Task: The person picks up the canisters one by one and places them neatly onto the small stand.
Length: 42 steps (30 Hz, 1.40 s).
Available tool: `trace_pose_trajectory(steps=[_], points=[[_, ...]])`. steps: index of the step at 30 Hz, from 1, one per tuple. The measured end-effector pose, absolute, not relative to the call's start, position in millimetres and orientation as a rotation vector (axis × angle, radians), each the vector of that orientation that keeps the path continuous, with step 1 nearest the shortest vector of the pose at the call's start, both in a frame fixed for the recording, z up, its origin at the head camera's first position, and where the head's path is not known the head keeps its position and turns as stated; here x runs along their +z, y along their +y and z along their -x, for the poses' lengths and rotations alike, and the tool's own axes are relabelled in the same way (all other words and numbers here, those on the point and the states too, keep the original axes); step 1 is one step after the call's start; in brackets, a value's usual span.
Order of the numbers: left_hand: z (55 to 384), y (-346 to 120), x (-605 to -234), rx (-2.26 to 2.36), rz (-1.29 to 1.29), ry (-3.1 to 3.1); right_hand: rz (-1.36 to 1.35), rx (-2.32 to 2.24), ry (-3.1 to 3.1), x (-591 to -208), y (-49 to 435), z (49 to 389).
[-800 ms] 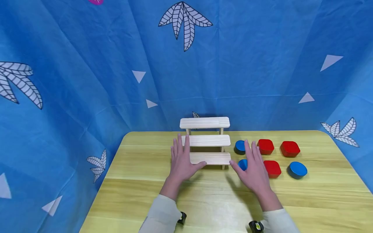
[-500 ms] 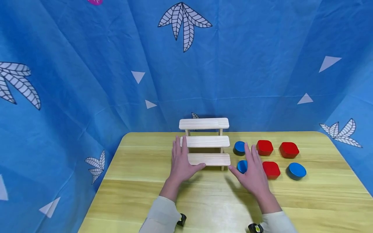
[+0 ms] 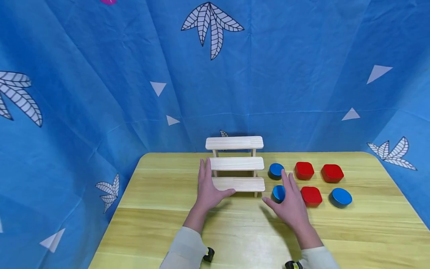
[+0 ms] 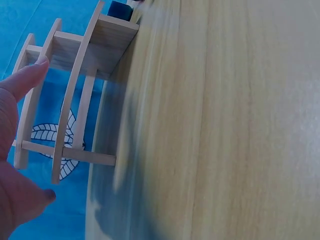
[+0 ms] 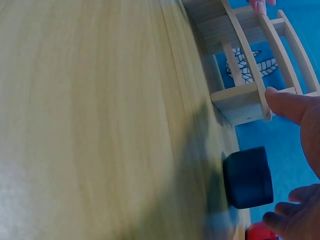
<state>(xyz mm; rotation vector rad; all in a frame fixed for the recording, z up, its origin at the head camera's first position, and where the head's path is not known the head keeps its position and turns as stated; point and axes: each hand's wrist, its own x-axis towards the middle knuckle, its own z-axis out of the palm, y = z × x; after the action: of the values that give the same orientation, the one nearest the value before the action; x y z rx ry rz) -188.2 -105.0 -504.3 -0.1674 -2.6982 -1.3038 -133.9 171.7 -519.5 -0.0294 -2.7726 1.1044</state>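
Note:
A three-tier wooden display stand (image 3: 237, 163) stands upright near the back of the table. At its left end is my left hand (image 3: 209, 191), thumb spread in front of the lowest tier and fingers reaching up beside the middle one. My right hand (image 3: 293, 205) hovers past the stand's right end, its thumb tip close to the lowest tier. Its fingers overlap a blue round block (image 3: 278, 193) in the head view. In the right wrist view that hand's thumb (image 5: 290, 105) overlaps the stand's corner. Both hands hold nothing, with fingers spread and slightly bent.
Right of the stand are another blue round block (image 3: 276, 171) and a third (image 3: 340, 197). Among them sit three red rounded-square blocks, one (image 3: 304, 170) at the back, one (image 3: 332, 173) farther right, one (image 3: 311, 196) in front. A blue curtain (image 3: 285, 86) hangs behind the table (image 3: 242, 231).
The head view has shifted slightly. My fingers on both hands have bent a little more, and the right thumb has drawn slightly down from the stand's corner. Stand and blocks have stayed put.

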Motion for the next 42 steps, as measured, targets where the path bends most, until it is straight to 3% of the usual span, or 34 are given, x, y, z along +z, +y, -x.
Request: trace_pose_trajectory(steps=[42], points=[[192, -107, -519, -1.509, 0.073, -2.647, 0.118, 1.146, -2.746, -534, 169, 128]])
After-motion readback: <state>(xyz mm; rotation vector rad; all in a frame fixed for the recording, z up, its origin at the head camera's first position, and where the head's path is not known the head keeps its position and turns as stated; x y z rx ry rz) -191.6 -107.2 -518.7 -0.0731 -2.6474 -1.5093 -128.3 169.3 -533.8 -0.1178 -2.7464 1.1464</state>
